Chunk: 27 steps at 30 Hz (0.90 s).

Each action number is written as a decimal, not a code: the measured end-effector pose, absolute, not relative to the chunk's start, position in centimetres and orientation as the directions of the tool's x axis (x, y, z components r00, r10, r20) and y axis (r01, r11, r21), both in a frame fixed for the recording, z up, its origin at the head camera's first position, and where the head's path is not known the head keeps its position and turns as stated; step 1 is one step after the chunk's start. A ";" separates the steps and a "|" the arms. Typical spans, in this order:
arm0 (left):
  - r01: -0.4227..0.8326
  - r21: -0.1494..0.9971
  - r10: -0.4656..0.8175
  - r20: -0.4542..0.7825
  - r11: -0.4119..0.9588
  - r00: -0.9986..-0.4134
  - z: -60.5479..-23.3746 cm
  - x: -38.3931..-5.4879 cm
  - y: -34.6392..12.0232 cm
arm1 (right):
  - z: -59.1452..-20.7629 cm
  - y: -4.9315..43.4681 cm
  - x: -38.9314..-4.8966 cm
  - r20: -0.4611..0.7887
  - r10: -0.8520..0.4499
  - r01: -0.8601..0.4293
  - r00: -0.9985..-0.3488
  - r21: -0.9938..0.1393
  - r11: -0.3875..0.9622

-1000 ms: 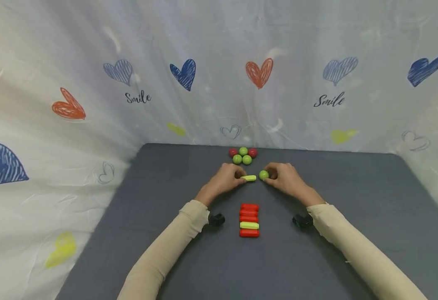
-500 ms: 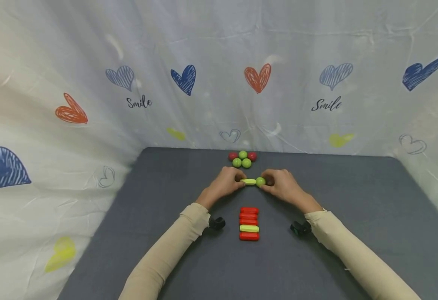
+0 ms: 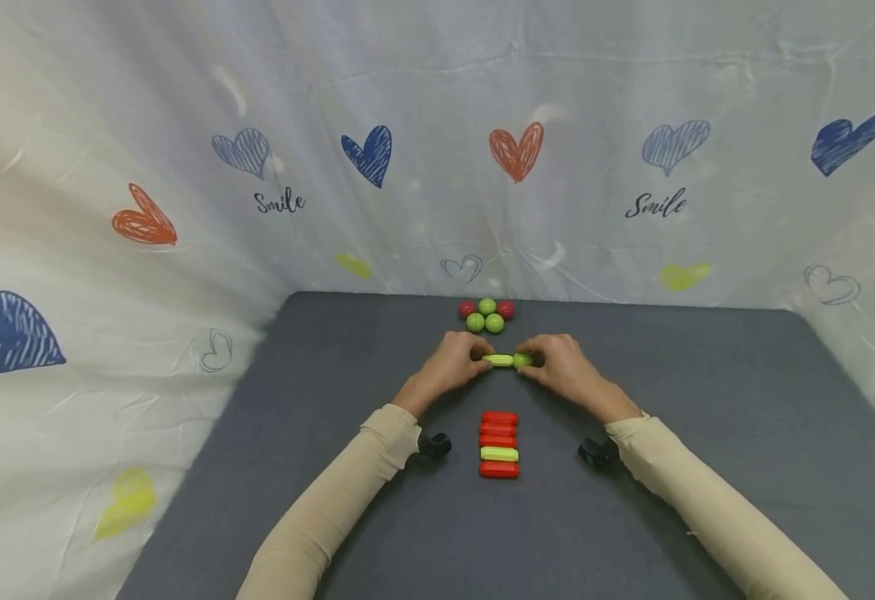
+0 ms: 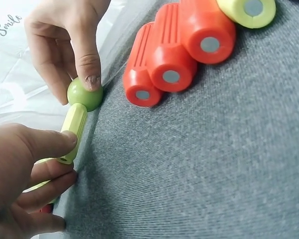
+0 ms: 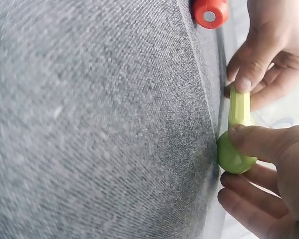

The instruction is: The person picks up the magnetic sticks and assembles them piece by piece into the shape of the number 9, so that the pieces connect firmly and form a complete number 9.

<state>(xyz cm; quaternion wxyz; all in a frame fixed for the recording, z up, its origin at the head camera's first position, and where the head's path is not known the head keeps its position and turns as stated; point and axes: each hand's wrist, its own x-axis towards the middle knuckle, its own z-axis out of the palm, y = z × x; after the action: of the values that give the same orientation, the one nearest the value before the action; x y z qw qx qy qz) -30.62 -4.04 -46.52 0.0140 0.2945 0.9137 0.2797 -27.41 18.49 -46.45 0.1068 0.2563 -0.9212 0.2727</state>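
Observation:
My left hand (image 3: 452,360) pinches a yellow-green magnetic rod (image 4: 74,124) between thumb and fingers. The rod has a ridged side and lies roughly level, pointing right. My right hand (image 3: 563,367) pinches a green ball (image 5: 234,154) by its sides. In both wrist views the ball sits against the rod's end, the two lined up. Both hands work low over the grey table, in front of a small ball cluster. Part of the rod is covered by the left thumb.
Nearer to me lies a column of rods: several red rods (image 3: 499,470) and one yellow-green rod (image 3: 499,454), with grey discs on their ends. At the back are green balls (image 3: 494,323) and red balls (image 3: 506,310). A white curtain (image 3: 407,217) hangs behind the grey table (image 3: 332,350).
My right hand has moved left with the green ball, closing the gap to the rod; the ball now meets the rod's end. The left hand has kept its hold, and the view has shifted slightly.

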 end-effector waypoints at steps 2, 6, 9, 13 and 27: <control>0.536 0.526 0.548 0.150 0.661 -0.823 -46.5 -30.6 -4.1 | -46.3 18.5 -27.5 0.339 -0.419 -0.536 -0.842 -0.446 0.717; 0.518 0.560 0.536 0.150 0.646 -0.831 -46.4 -30.8 -4.6 | -46.3 18.6 -27.5 0.352 -0.423 -0.547 -0.835 -0.444 0.710; 0.498 0.567 0.507 0.158 0.656 -0.847 -46.1 -31.1 -5.1 | -46.4 18.6 -27.5 0.354 -0.427 -0.551 -0.832 -0.445 0.705; 0.532 0.488 0.489 0.226 0.692 -0.843 -45.3 -32.0 -5.7 | -46.5 18.7 -27.4 0.343 -0.422 -0.542 -0.839 -0.459 0.704; 0.621 0.025 0.613 0.134 0.783 -0.778 -44.9 -35.3 -4.2 | -46.9 18.6 -27.4 0.357 -0.404 -0.535 -0.842 -0.458 0.710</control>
<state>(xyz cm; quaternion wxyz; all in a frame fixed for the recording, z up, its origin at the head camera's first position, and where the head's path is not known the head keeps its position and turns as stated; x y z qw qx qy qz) -35.35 -4.17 -44.85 -0.0592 0.3276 0.9423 0.0340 -27.40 18.63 -46.87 0.1158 0.2558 -0.9174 0.2819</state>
